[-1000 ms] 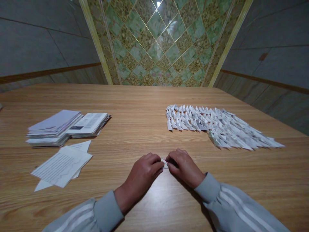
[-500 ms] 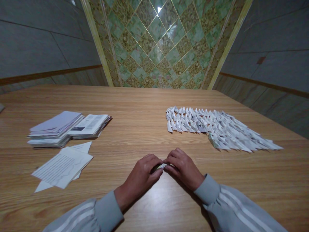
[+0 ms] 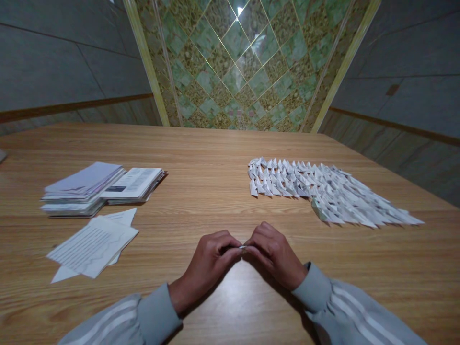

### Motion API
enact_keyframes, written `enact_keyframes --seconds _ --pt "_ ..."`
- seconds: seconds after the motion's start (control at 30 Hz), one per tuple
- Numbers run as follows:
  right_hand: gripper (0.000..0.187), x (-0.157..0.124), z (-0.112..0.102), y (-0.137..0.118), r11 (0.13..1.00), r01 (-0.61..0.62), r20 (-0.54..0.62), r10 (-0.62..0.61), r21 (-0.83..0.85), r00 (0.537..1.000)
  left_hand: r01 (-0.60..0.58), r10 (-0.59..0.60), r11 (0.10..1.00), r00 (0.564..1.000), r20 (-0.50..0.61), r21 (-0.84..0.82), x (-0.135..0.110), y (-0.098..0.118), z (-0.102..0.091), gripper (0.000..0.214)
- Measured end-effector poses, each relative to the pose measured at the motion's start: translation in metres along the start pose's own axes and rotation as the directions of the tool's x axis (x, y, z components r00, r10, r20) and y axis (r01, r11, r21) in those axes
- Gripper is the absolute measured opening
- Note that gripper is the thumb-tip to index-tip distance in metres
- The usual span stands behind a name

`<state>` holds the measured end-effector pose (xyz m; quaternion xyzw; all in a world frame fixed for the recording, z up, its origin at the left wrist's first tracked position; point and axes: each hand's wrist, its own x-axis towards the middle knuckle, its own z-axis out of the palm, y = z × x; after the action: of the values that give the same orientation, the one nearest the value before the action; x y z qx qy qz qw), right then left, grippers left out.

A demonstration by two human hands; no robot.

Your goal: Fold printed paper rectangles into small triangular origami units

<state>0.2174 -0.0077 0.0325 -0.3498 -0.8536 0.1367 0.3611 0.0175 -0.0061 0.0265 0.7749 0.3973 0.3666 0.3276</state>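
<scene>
My left hand (image 3: pixel 208 261) and my right hand (image 3: pixel 275 251) meet fingertip to fingertip low over the wooden table (image 3: pixel 201 191). Both are curled and pinch a small folded piece of paper (image 3: pixel 243 248) between them; only a sliver of it shows. Rows of small folded white paper pieces (image 3: pixel 323 191) lie flat on the table beyond my right hand, well apart from it.
A stack of booklets and papers (image 3: pixel 100 187) sits at the left. Loose printed sheets (image 3: pixel 91 244) lie in front of the stack, left of my left hand. A green tiled wall panel (image 3: pixel 237 62) rises behind the table's far edge.
My fingers have closed tighter around the small paper, so less of it shows. Both hands stay in nearly the same place on the table.
</scene>
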Motion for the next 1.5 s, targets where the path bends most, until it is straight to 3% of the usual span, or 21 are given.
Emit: enact_keyframes --seconds 0.3,0.63,0.87,1.03,1.2,1.5 --pt "0.034 0.001 -0.004 0.004 0.999 -0.035 -0.015 0.036 0.024 0.999 0.078 -0.078 0.996 0.997 0.016 -0.043 0.005 -0.001 -0.009 0.014" --pt "0.037 -0.001 0.001 0.004 1.0 -0.013 0.048 0.014 -0.004 0.999 0.035 -0.035 0.999 0.999 0.037 -0.013 -0.001 0.001 -0.007 0.02" --pt "0.042 -0.001 0.001 0.003 0.999 -0.035 -0.013 0.035 0.032 0.999 0.233 -0.217 0.937 0.972 0.09 -0.262 0.005 -0.003 -0.008 0.013" --pt "0.041 0.001 -0.002 -0.001 0.995 -0.055 0.002 0.055 0.081 0.999 0.206 -0.186 0.927 0.978 0.094 -0.313 0.006 -0.001 -0.011 0.017" --pt "0.034 0.003 -0.004 0.0 0.981 -0.116 0.049 0.11 0.158 0.993 0.219 -0.193 0.903 0.975 0.105 -0.369 0.006 -0.003 -0.011 0.02" --pt "0.029 0.002 -0.008 0.003 0.939 -0.277 0.057 0.271 0.206 0.961 0.236 -0.262 0.861 0.965 0.005 -0.45 0.009 -0.006 -0.012 0.021"
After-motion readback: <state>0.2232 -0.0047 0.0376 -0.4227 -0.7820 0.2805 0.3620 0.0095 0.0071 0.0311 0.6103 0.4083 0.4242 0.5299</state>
